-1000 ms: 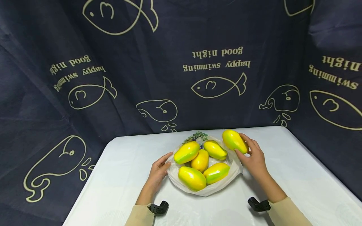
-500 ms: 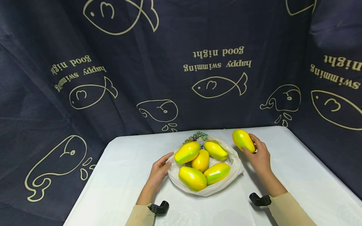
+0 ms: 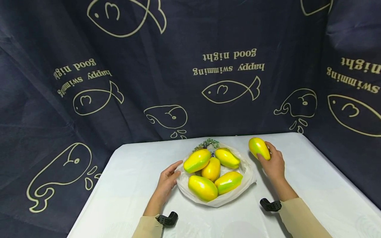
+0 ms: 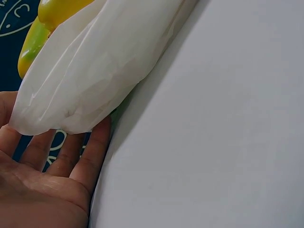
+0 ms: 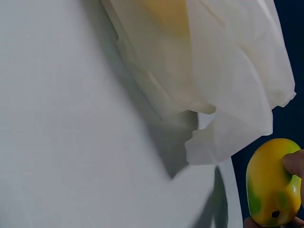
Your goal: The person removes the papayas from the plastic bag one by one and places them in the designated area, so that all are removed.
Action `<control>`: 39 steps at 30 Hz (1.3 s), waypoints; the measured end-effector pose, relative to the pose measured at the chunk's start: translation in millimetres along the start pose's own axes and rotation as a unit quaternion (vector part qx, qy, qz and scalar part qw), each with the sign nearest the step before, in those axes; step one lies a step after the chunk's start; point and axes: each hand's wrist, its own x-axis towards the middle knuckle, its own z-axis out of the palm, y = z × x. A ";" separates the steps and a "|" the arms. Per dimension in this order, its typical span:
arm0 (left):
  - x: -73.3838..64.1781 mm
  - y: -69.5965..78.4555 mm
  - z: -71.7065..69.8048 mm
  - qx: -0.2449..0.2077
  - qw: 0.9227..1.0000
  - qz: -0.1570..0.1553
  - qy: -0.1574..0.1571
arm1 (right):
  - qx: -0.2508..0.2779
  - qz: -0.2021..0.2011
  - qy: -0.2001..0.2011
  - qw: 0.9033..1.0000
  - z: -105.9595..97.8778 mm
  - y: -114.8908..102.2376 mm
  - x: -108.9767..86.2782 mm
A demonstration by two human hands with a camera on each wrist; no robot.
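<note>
Your right hand [image 3: 274, 164] holds one yellow fruit [image 3: 258, 147] between thumb and fingers, right of the bag [image 3: 249, 173] and apart from it; grip surely, because its shiny skin may slip. Your left hand [image 3: 165, 180], fingers loosely extended, touches the bag's left side: steady it lightly.

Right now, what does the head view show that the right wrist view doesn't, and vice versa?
Only head: the left hand at the left edge of the bag, the bag's tree print, five fruits uncovered in the bag, and the fish drawings on the curtain.
Only right wrist: a dark spot on the held fruit.
Both: the right hand holding that fruit, the bag, the white table and the dark curtain.
</note>
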 end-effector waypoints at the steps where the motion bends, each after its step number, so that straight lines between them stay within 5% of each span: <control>1: 0.1 0.0 -0.1 0.001 1.000 0.000 -0.001 | -0.003 0.005 -0.001 1.000 0.8 0.5 1.0; 22: 0.7 0.1 -0.2 0.004 1.000 -0.002 -0.003 | -0.050 0.090 -0.020 0.994 14.0 15.4 6.6; 39: -0.7 -0.2 0.2 0.006 1.000 0.007 -0.005 | -0.071 0.104 -0.024 0.992 15.4 14.5 5.2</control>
